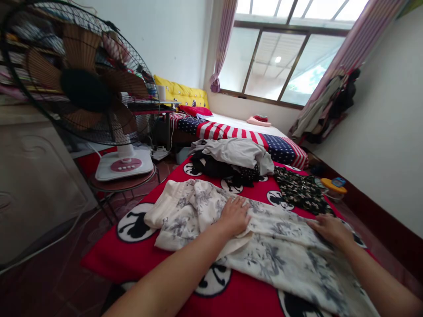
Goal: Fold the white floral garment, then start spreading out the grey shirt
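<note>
Floral garment lies lengthwise upper-left to lower-right (crumpled); left hand, right hand flat, pressing, ungripped.

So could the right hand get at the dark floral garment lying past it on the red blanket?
Probably yes: the right hand rests flat on the cream floral cloth, and the dark floral garment lies just beyond it with nothing between.
</note>
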Tool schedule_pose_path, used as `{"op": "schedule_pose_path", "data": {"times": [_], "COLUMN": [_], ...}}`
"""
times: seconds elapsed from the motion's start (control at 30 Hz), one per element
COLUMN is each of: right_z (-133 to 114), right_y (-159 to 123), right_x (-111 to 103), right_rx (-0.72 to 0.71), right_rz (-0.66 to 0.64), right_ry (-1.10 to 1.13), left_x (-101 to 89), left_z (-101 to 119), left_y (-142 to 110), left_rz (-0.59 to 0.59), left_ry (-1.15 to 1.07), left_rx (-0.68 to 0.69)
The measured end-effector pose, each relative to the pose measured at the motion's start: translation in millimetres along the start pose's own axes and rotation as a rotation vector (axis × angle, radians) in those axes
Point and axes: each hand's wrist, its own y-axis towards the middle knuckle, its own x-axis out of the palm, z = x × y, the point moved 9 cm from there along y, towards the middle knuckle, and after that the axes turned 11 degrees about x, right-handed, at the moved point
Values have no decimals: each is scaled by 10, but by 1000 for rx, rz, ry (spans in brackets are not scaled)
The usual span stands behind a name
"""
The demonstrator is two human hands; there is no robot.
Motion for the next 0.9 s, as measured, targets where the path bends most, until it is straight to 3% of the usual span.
{"op": "schedule_pose_path", "data": {"times": [0.07,0.1,0.17,0.2,0.3,0.4,0.47,0.57,0.67,0.77,0.83,0.9], "right_z": [-133,-322,-886,-1215,-2098,-2625,-2760,-2814,-2902,-2991,-3019,-3036], "right_y": [-102,-190,-456,-625,-1150,-1553,-1732,-1910,-2033,-2112,-2136,-2152], "right_x": [-28,-72,-272,-322,-357,-240,-110,21,40,37,24,3], "right_rx": [46,18,-112,-202,-371,-325,-223,-162,-277,-373,-385,-386], "right_rz": [-6,13,160,164,22,-166,-259,-306,-285,-254,-242,-237], "right_ry": [-133,-155,-40,85,544,867,949,874,619,343,232,182], "left_x": [3,7,15,15,-52,-141,-195,-252,-333,-576,-873,-1228], "left_z": [6,6,3,0,-92,-332,-514,-728,-818,-910,-1049,-1243], "left_y": [5,6,6,6,-6,-48,-87,-152,-212,-329,-477,-659], "left_rz": [7,14,45,74,284,528,645,774,839,877,849,715], "left_ry": [-13,-22,-64,-112,-451,-760,-835,-934,-995,-991,-803,-364], "left_rx": [10,13,15,17,-8,-91,-167,-268,-312,-314,-342,-428]}}
